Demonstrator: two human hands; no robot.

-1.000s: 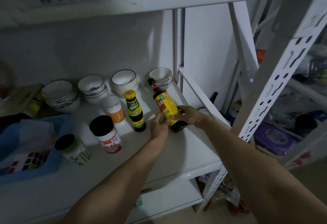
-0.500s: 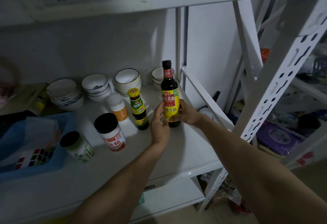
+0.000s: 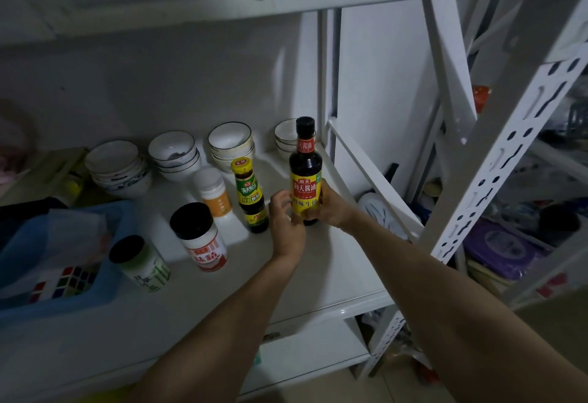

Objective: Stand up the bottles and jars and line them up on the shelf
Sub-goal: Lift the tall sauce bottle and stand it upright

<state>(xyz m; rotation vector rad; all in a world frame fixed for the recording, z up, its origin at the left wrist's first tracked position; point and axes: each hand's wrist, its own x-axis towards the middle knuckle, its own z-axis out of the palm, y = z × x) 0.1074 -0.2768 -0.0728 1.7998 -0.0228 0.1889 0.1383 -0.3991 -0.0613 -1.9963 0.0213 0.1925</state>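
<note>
The white shelf (image 3: pixel 334 262) carries everything; bowls (image 3: pixel 173 154) stand stacked along its back edge and a blue bin (image 3: pixel 105 278) sits at nine o'clock. Toward three o'clock of the board, the soy sauce bottle (image 3: pixel 306 176) stands upright, long axis vertical, its base on or just above the board, hidden by fingers. The right hand (image 3: pixel 334 208) wraps the lower body from behind, fingers closed on it. The left hand (image 3: pixel 286 224) is at the bottle's eight o'clock, fingers loosely curled, fingertips touching or nearly touching the label; whether it grips cannot be told. The right hand appears to carry the hold.

A line already runs toward eight o'clock: small green-label bottle (image 3: pixel 249 199), white-capped jar (image 3: pixel 214 194), black-lidded jar (image 3: pixel 200 237), green jar (image 3: pixel 141 262), all upright.

A second ago the soy bottle lay tilted in both hands; now it is vertical.
</note>
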